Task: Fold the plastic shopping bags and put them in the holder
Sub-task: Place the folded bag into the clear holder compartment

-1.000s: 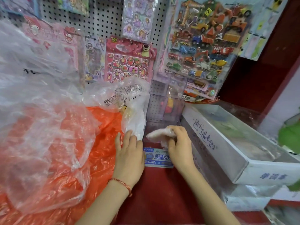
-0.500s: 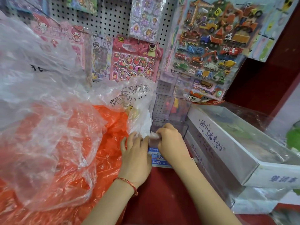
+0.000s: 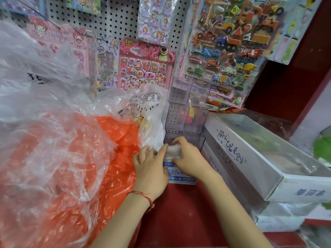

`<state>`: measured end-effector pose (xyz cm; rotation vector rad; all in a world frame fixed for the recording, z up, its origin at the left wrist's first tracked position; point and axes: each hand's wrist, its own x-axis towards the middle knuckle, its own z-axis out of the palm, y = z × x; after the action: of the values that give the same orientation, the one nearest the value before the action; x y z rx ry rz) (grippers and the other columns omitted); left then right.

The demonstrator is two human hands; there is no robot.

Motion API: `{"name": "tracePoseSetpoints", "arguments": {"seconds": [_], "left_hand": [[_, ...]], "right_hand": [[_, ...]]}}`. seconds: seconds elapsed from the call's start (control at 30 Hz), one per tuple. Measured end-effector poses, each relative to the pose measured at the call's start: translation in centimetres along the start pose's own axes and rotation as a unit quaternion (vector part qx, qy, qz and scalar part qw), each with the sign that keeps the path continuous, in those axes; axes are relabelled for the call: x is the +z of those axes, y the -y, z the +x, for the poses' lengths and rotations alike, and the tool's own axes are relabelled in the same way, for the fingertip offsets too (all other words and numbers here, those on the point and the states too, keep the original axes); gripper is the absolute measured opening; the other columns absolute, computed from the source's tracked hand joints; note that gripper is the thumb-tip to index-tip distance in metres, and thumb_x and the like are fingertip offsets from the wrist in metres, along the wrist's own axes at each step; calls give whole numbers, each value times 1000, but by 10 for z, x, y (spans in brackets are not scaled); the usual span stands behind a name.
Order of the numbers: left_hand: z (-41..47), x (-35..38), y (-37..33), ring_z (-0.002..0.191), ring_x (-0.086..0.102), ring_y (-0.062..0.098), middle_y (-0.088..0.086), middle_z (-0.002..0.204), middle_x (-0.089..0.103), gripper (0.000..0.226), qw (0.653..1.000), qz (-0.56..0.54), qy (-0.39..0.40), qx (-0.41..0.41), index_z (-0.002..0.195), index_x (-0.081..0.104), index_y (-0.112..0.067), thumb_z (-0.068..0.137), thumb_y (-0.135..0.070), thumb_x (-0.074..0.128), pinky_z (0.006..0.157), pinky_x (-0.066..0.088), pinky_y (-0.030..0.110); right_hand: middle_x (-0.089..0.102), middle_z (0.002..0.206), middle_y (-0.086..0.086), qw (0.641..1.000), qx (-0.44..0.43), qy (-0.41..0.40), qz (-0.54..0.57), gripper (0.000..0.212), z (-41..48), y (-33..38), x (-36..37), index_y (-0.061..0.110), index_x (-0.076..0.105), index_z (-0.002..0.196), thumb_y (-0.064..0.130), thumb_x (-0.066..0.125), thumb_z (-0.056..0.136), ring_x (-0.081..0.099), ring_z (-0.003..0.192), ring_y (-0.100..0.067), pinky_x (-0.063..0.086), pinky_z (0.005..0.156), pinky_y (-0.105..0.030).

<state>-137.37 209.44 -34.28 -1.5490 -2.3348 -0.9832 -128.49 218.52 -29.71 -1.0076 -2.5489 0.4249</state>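
Observation:
A small folded white plastic bag (image 3: 172, 151) is pinched between both hands just in front of the clear acrylic holder (image 3: 186, 122). My right hand (image 3: 189, 158) wraps over the bundle from the right. From the left, my left hand (image 3: 152, 167), with a red string bracelet at the wrist, presses its fingertips on the bundle. A printed clear bag (image 3: 143, 108) lies crumpled just left of the holder. An orange bag (image 3: 114, 140) spreads over the red counter, partly under a big heap of clear bags (image 3: 44, 113).
Stacked white boxes with clear lids (image 3: 250, 158) stand tight against the holder's right side. A blue-and-white label card (image 3: 180, 176) lies under my hands. Sticker sheets (image 3: 145, 67) hang on the pegboard behind. Bare red counter (image 3: 179, 221) shows near me.
My right hand has brought the small folded bundle left to meet my left hand, and both now hold it together in front of the holder. The view shifted slightly.

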Motion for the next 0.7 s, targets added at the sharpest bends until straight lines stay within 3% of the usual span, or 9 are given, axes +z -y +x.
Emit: {"name": "tracePoseSetpoints", "arguments": {"seconds": [0.1, 0.23, 0.3, 0.4, 0.47, 0.53, 0.57, 0.63, 0.7], "left_hand": [[2, -2, 0, 140, 4, 21, -2, 137, 36, 65, 1000, 2, 11, -7, 147, 13, -33, 91, -23, 45, 106, -1, 32], [3, -3, 1, 139, 7, 22, -3, 136, 38, 62, 1000, 24, 18, -3, 146, 20, -31, 90, -23, 46, 100, -2, 32], [3, 1, 2, 139, 10, 23, -1, 136, 41, 60, 999, 38, 11, 3, 146, 25, -29, 89, -25, 43, 100, -1, 33], [2, 6, 7, 136, 9, 23, 3, 135, 43, 62, 999, 37, 22, 6, 146, 27, -27, 85, -30, 36, 103, 2, 36], [1, 5, 8, 136, 13, 26, 4, 137, 42, 64, 996, 66, 55, 20, 146, 27, -27, 87, -31, 50, 109, 9, 44], [-2, -6, 1, 122, 30, 29, 12, 118, 58, 67, 991, 112, -24, 75, 127, 57, -21, 63, -29, 77, 99, 34, 54], [-8, -15, 0, 116, 34, 30, 15, 112, 61, 62, 987, 106, -87, 83, 113, 66, -19, 54, -29, 81, 94, 39, 55], [-26, -43, 8, 125, 29, 34, 22, 132, 46, 59, 969, 88, -230, 33, 122, 58, -20, 66, -33, 70, 102, 28, 58], [-49, -75, 34, 132, 20, 46, 30, 145, 22, 82, 951, 41, -251, -177, 144, 28, -19, 75, -35, 68, 101, 22, 66]], "right_hand": [[48, 112, -8, 998, 19, -32, 43, 41, -4, -7, -7, 11, 46, 117, -1, 57, 79, 47, 92, -19, 29, 69, -14], [61, 93, -9, 993, 22, -111, 34, 17, -9, -4, 3, 16, 52, 83, 1, 60, 79, 56, 85, -23, 42, 72, -27], [63, 90, -9, 992, 21, -118, -29, 10, -11, 0, 9, 14, 57, 79, 4, 58, 82, 58, 86, -26, 43, 71, -31], [66, 91, -4, 973, 6, -121, -195, 12, -13, 3, 9, 15, 62, 91, 14, 51, 85, 57, 92, -26, 31, 73, -33], [66, 70, -4, 957, -14, -145, -251, 14, -18, 6, 10, 15, 63, 76, 19, 50, 79, 58, 76, -28, 30, 68, -34], [56, 46, -2, 947, -30, -149, -284, 22, -25, 8, 17, 15, 56, 51, 25, 45, 68, 53, 53, -25, 36, 56, -31], [53, 42, -1, 943, -36, -146, -298, 22, -28, 10, 21, 16, 53, 46, 26, 46, 65, 52, 49, -23, 37, 52, -29], [53, 42, -1, 937, -45, -130, -320, 18, -32, 14, 26, 15, 53, 43, 24, 61, 57, 52, 48, -23, 39, 50, -29], [54, 44, -4, 934, -43, -137, -327, 25, -30, 15, 27, 12, 56, 43, 20, 79, 47, 53, 49, -25, 41, 50, -31]]}}
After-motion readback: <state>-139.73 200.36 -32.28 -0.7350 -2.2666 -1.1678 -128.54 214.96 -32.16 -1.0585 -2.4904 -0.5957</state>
